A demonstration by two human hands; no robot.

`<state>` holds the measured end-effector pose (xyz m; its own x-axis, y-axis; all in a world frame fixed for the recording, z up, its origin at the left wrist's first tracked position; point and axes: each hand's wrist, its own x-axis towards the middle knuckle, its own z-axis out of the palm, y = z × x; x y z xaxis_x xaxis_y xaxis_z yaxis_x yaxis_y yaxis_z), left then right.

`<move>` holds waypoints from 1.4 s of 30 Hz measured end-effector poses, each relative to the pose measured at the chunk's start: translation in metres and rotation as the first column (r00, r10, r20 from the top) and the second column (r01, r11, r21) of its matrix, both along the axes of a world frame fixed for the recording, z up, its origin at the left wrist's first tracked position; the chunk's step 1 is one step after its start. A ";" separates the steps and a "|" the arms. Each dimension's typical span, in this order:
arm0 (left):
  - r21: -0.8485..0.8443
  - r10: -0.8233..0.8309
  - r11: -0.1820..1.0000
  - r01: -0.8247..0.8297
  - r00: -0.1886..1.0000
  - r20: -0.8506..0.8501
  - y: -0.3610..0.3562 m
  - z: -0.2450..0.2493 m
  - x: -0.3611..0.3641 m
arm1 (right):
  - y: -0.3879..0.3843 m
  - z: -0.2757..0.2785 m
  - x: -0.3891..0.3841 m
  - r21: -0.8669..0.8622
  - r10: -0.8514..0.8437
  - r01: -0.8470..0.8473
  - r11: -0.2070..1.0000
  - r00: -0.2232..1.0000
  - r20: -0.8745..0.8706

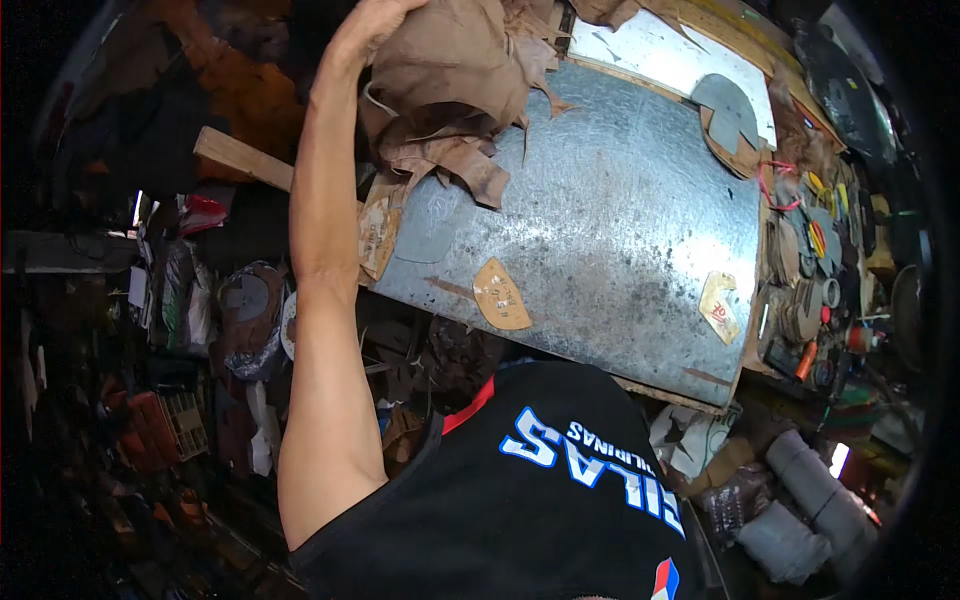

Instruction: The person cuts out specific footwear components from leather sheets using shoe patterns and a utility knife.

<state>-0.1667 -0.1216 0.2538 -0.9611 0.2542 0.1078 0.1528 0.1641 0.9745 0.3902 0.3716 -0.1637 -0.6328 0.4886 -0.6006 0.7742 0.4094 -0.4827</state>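
Note:
My left arm reaches up along the left side to the far edge of the work table. My left hand (378,28) is at the top border beside a heap of brown leather (450,65), apparently touching it; its fingers are mostly cut off by the frame. Ragged strips of the leather hang over the metal-topped table (600,220). Just below the heap lies a grey template (428,225), and nearer to me a tan cardboard template (502,296) with handwriting. My right hand does not show.
A pale template (718,308) lies at the table's right side, a grey rounded piece (727,108) farther back. Tools and an orange-handled item (806,361) crowd the right edge. A wooden board (243,160) juts out left. Rolls and bags (785,540) sit lower right.

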 end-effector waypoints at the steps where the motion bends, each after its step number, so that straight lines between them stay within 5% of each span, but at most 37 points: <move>1: -0.003 -0.010 1.000 0.010 1.000 0.004 0.004 0.007 0.003 | -0.002 -0.001 0.002 -0.008 -0.011 0.011 1.000 1.000 0.005; 5: 0.064 -0.122 0.990 0.127 0.990 -0.065 0.017 0.024 0.006 | -0.006 -0.006 0.004 -0.028 -0.045 0.046 0.999 0.999 0.026; 9: -0.055 -0.111 0.993 0.100 0.962 -0.248 0.067 0.032 0.028 | 0.010 0.018 0.034 0.007 -0.149 0.149 0.989 0.987 0.061; 11: -0.253 -0.191 0.961 0.115 0.934 -0.301 0.109 0.031 0.061 | 0.027 0.044 0.096 0.072 -0.247 0.239 0.968 0.960 0.131; 12: -0.685 -0.418 0.725 -0.074 0.743 -0.522 0.125 0.003 0.064 | 0.036 0.058 0.120 0.108 -0.292 0.277 0.955 0.944 0.155; 13: -0.835 -0.691 0.352 -0.423 0.484 -0.537 0.136 -0.029 0.068 | 0.032 0.073 0.120 0.159 -0.279 0.267 0.950 0.959 0.056; 15: -0.575 -0.348 0.815 -0.071 0.733 -0.584 0.209 -0.057 0.152 | 0.033 0.079 0.112 0.214 -0.219 0.229 0.950 0.973 -0.068; 17: -0.574 -0.368 0.811 -0.115 0.663 -0.652 0.257 -0.134 0.200 | 0.050 0.055 0.130 0.160 -0.346 0.340 0.927 0.938 0.008; 20: -0.728 -0.519 0.665 0.168 0.805 -0.288 0.286 -0.200 0.292 | 0.048 0.064 0.133 0.177 -0.360 0.366 0.914 0.931 -0.062; 24: -0.695 -0.657 0.564 0.446 0.753 -0.050 0.259 -0.214 0.331 | 0.044 0.093 0.136 0.312 -0.285 0.253 0.916 0.957 0.061; 26: -0.729 -0.538 0.591 0.345 0.842 -0.037 0.229 -0.207 0.319 | 0.049 0.085 0.149 0.320 -0.275 0.301 0.898 0.953 -0.123; 30: -0.907 -0.291 0.418 0.051 0.953 -0.080 0.143 -0.215 0.304 | 0.039 0.132 0.102 0.203 -0.331 0.339 0.919 0.941 -0.073; 35: -0.914 -0.221 0.375 0.154 0.973 0.074 0.092 -0.225 0.313 | 0.015 0.193 0.006 0.164 -0.139 0.174 0.971 0.969 -0.202; 37: -0.934 -0.199 0.305 0.186 0.972 0.128 0.097 -0.225 0.315 | 0.016 0.201 -0.018 0.195 0.107 -0.050 0.979 0.950 -0.292; 42: -0.909 -0.261 0.387 0.156 0.964 0.055 0.100 -0.221 0.320 | 0.004 0.222 -0.072 0.161 0.282 -0.236 0.958 0.866 -0.413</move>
